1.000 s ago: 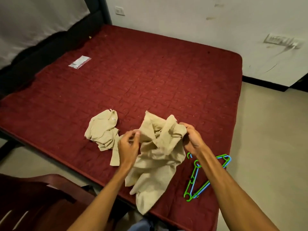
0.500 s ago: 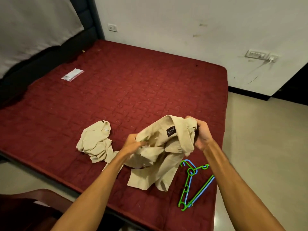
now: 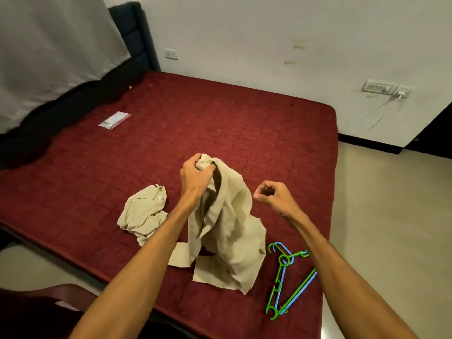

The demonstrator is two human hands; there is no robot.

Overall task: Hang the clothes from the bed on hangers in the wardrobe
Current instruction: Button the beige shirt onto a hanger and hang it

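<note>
My left hand (image 3: 197, 176) grips the top of a beige shirt (image 3: 227, 231) and holds it up, so the cloth hangs down onto the dark red bed (image 3: 232, 133). To its right my right hand (image 3: 274, 195) hovers with curled fingers, apart from the shirt and holding nothing. A second beige garment (image 3: 144, 212) lies crumpled on the bed to the left of my left arm. A green hanger (image 3: 294, 296) and a blue hanger (image 3: 281, 280) lie stacked on the bed near its right front corner, below my right forearm.
A small clear plastic packet (image 3: 114, 120) lies far back on the left of the bed. A dark headboard (image 3: 132, 45) stands behind. Tiled floor (image 3: 391, 228) runs along the right side, and a dark brown chair (image 3: 49, 311) sits at the bottom left.
My right hand has let go of the shirt and moved off to the right. My left hand has lifted the shirt higher, so it now hangs from that hand alone.
</note>
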